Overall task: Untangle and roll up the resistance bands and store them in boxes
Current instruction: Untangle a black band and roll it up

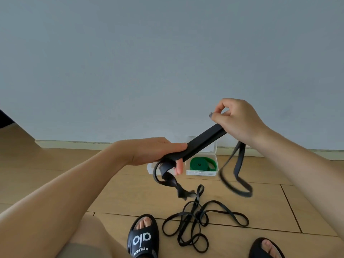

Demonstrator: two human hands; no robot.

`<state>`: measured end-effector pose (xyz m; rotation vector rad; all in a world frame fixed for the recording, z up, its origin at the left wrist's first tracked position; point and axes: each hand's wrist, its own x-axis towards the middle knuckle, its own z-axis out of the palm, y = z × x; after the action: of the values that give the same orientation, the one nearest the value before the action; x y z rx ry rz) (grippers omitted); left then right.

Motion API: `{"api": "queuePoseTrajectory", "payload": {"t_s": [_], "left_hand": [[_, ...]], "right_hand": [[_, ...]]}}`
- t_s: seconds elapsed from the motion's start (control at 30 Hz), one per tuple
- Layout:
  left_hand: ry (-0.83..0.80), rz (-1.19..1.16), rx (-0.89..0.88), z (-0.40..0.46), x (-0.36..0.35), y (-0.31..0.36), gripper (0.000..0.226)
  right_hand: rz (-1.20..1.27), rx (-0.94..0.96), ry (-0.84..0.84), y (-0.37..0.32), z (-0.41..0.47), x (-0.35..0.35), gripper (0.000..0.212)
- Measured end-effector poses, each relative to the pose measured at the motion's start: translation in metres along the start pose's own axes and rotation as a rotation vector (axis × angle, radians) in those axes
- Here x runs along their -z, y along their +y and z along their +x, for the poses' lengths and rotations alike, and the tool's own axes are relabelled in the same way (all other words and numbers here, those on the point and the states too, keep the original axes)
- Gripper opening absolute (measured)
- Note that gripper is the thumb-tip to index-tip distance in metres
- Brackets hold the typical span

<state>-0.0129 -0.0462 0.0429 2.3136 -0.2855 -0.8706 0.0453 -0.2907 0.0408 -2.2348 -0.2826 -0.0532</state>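
Partly done, judging by the layout: one green rolled resistance band [203,163] already coiled inside a clear plastic box with its hinged lid open [202,172], at about 12 o'clock from the feet, close to the pale skirting board [74,143]. A second clear box [150,168] just left of it, mostly hidden behind the left hand; contents impossible to tell.

In hand now: a wide flat black rubber resistance band [202,142], doubled and stretched taut between both hands. Left hand [154,152] curled round its lower end, fingers wrapped, thumb laid along the top. Right hand [236,118] higher, at 1 o'clock, gripping the upper end, thumb and forefinger pinched together above it. Loose loops hanging from each grip, the lower ones blurred, so not yet rolled.

Still left: a tangle of thin black bands [201,220] heaped on the wooden plank floor [279,207] at 6 o'clock, between two black slide sandals [142,239], untouched and knotted.

Room for moving: bare floor at 3 and 9 o'clock, plain grey wall [167,53] behind the boxes limiting reach forward; dangling loops hanging near the open box.
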Motion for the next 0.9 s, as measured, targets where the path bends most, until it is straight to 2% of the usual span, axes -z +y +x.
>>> {"api": "queuePoseTrajectory", "payload": {"t_s": [0.2,0.3,0.43,0.57,0.63,0.67,0.77,0.9], "left_hand": [[-0.002,-0.078,0.009,-0.001,0.001,-0.009,0.064],[-0.012,-0.083,-0.02,-0.001,0.004,-0.015,0.064],[0.054,-0.168,-0.126,-0.001,0.005,-0.011,0.062],[0.091,-0.246,-0.206,0.002,0.0,0.011,0.065],[0.114,-0.164,-0.189,0.003,-0.005,0.023,0.067],[0.114,-0.133,-0.167,0.005,-0.007,0.026,0.068],[0.107,-0.098,-0.137,0.005,-0.008,0.027,0.068],[0.089,-0.035,-0.084,0.003,-0.004,0.017,0.065]], "right_hand": [[-0.222,0.01,0.008,0.019,0.001,0.017,0.023],[-0.257,-0.003,-0.003,0.027,0.001,0.024,0.03],[-0.229,-0.073,-0.229,0.029,-0.005,0.019,0.054],[0.132,-0.223,-0.657,0.003,-0.017,-0.003,0.074],[0.315,-0.194,-0.817,-0.008,-0.024,-0.018,0.083],[0.322,-0.146,-0.84,-0.012,-0.027,-0.024,0.086],[0.191,-0.065,-0.73,-0.019,-0.029,-0.029,0.087],[0.141,-0.027,-0.563,-0.016,-0.023,-0.021,0.054]]}}
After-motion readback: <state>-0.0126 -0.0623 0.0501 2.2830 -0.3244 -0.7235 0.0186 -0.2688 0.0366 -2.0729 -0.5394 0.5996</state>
